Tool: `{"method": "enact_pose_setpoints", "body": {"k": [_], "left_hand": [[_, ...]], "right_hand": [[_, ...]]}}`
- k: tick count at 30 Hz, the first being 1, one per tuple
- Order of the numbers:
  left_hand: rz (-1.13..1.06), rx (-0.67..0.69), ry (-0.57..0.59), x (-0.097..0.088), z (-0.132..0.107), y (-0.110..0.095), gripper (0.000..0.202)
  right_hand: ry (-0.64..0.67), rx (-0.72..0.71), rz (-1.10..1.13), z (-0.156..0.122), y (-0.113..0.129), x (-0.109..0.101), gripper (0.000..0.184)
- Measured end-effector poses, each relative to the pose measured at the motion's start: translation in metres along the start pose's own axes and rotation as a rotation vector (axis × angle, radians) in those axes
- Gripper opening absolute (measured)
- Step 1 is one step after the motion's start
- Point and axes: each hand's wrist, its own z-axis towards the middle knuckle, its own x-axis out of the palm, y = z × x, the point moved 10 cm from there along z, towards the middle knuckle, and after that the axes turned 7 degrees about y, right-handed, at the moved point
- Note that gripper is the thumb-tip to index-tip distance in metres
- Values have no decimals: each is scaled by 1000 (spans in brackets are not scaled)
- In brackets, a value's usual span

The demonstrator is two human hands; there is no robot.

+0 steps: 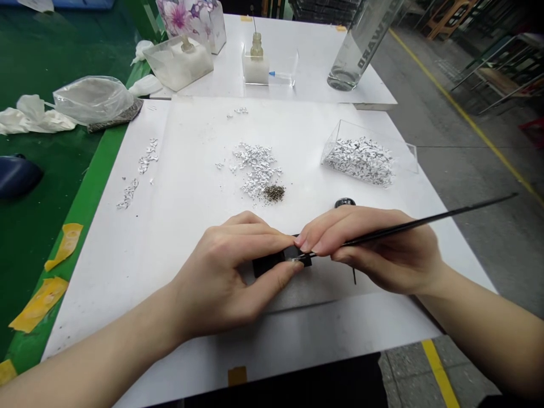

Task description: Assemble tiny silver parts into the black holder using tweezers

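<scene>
Black piece (283, 258) partly behind left hand (225, 272), glass bottle (363, 42) cut off above, dark specks (273, 193) too small to tell

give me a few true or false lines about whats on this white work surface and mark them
1. The right hand holds a long thin black-handled tool between its fingers. True.
2. The left hand grips a pair of scissors. False: it pinches a small black block between thumb and fingers.
3. The clear plastic box of crumpled silver-white pieces stands to the left of both hands. False: it stands beyond the right hand, on the right side.
4. A small heap of dark granules lies against the near edge of a loose pile of silver-white pieces. True.
</scene>
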Motion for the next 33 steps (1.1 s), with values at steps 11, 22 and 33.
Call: {"method": "enact_pose_setpoints", "body": {"k": [11,22,33], "left_hand": [[-1,-43,53,-1,5,-6,15],[-6,-50,63,-2,5,-6,19],[-11,-30,51,1,6,-4,18]], "right_hand": [[8,-9,-32,2,1,0,16],[16,-1,-49,1,-1,-1,21],[23,-20,-72,1,2,-1,20]]}}
